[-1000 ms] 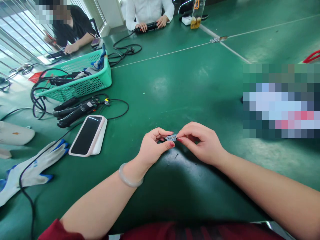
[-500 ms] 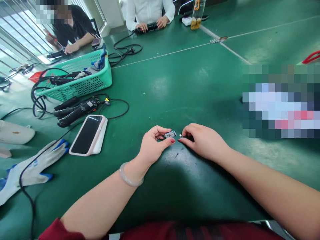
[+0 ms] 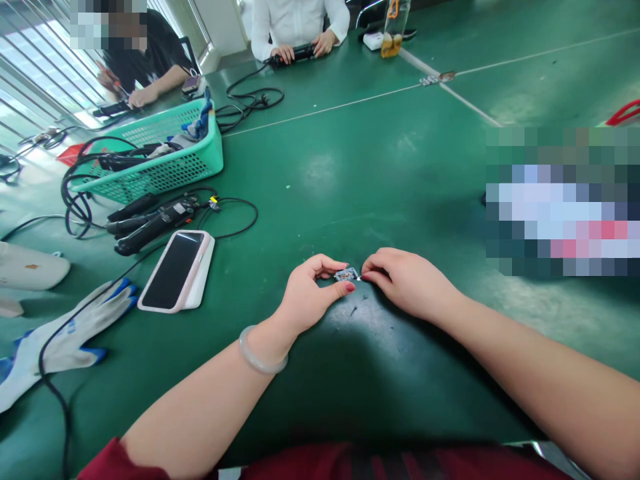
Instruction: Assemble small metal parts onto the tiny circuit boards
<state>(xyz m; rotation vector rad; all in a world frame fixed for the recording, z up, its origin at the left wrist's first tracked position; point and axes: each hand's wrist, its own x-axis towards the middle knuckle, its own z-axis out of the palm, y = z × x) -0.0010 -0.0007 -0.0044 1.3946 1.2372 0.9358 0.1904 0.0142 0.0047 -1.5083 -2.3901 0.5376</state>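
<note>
Near the middle of the green table (image 3: 320,207), my left hand (image 3: 311,293) pinches a small circuit board (image 3: 346,274) between thumb and fingers. My right hand (image 3: 405,280) is closed just to the right of the board, with its fingertips pressed together on a tiny pale piece (image 3: 359,278). That piece is at the board's right edge; whether the two touch is too small to tell. Left of my hands lies a phone (image 3: 173,270) on a white object.
A green basket (image 3: 170,170) with tools stands at the left, black corded tools (image 3: 160,223) before it. A glove (image 3: 70,330) and black cable lie nearer. Two people work across the table. A bottle (image 3: 394,33) stands at the back; a blurred-out patch covers the right.
The board in my left hand has shifted slightly right and down. My right fingertips have closed together, and the gap between the tiny piece and the board has narrowed.
</note>
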